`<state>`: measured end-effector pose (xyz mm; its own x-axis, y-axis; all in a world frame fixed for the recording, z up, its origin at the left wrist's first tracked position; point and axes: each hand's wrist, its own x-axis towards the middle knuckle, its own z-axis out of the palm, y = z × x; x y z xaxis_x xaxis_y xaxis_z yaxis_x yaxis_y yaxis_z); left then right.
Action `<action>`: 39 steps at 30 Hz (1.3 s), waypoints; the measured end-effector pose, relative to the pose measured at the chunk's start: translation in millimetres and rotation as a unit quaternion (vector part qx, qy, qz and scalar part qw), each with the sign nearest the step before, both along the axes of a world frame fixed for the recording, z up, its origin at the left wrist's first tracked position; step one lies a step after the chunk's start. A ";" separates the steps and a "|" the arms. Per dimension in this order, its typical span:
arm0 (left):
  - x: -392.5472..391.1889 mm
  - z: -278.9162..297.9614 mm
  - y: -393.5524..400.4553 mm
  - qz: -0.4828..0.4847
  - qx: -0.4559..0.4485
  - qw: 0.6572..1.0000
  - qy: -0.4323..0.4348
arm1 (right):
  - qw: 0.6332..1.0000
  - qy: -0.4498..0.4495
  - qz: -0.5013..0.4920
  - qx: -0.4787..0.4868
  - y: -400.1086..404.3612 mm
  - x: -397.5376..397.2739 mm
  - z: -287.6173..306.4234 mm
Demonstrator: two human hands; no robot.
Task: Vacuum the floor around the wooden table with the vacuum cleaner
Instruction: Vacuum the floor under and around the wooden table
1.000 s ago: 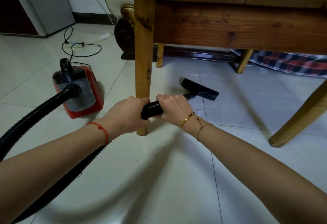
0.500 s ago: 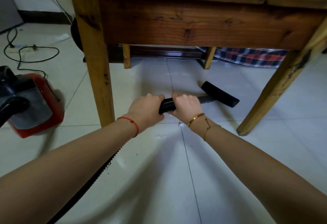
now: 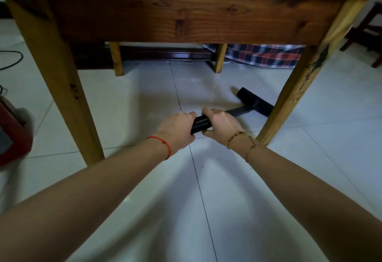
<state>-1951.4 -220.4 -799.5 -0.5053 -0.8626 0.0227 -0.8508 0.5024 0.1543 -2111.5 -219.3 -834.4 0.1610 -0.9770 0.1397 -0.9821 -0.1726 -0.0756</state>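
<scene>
Both hands grip the black ribbed vacuum hose (image 3: 200,124) low over the white tiled floor. My left hand (image 3: 175,130) holds the near end and my right hand (image 3: 222,124) holds just ahead of it. A thin black tube runs from my right hand to the flat black floor nozzle (image 3: 255,102), which lies on the tiles under the wooden table (image 3: 182,15), close to its near right leg (image 3: 297,88). The red vacuum body (image 3: 12,135) shows blurred at the left edge.
The table's near left leg (image 3: 60,88) stands left of my hands. Two far legs (image 3: 116,59) stand by a dark wooden base. A plaid cloth (image 3: 264,54) hangs behind. A dark chair (image 3: 368,32) is at the right and a black cable (image 3: 12,59) at the left.
My view has swung right and closer under the table. The nozzle and my hands moved right, from the left leg toward the right leg. The red vacuum body slid to the left edge.
</scene>
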 end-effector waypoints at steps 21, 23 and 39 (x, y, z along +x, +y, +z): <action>152.4 52.1 52.2 0.064 -0.002 0.998 -0.023 | 0.983 -0.064 0.137 -0.107 33.1 139.1 24.2; 162.8 59.3 56.8 0.069 -0.001 0.997 -0.023 | 0.980 -0.073 0.142 -0.119 35.9 151.5 27.8; 130.0 64.8 49.5 0.045 -0.043 0.998 -0.025 | 0.987 -0.069 0.060 -0.129 38.1 124.0 28.3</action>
<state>-1821.4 -170.9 -734.7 -0.4288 -0.9002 0.0760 -0.8983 0.4338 0.0700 -1987.5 -181.2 -806.1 0.2365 -0.8810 0.4099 -0.9367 -0.3187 -0.1446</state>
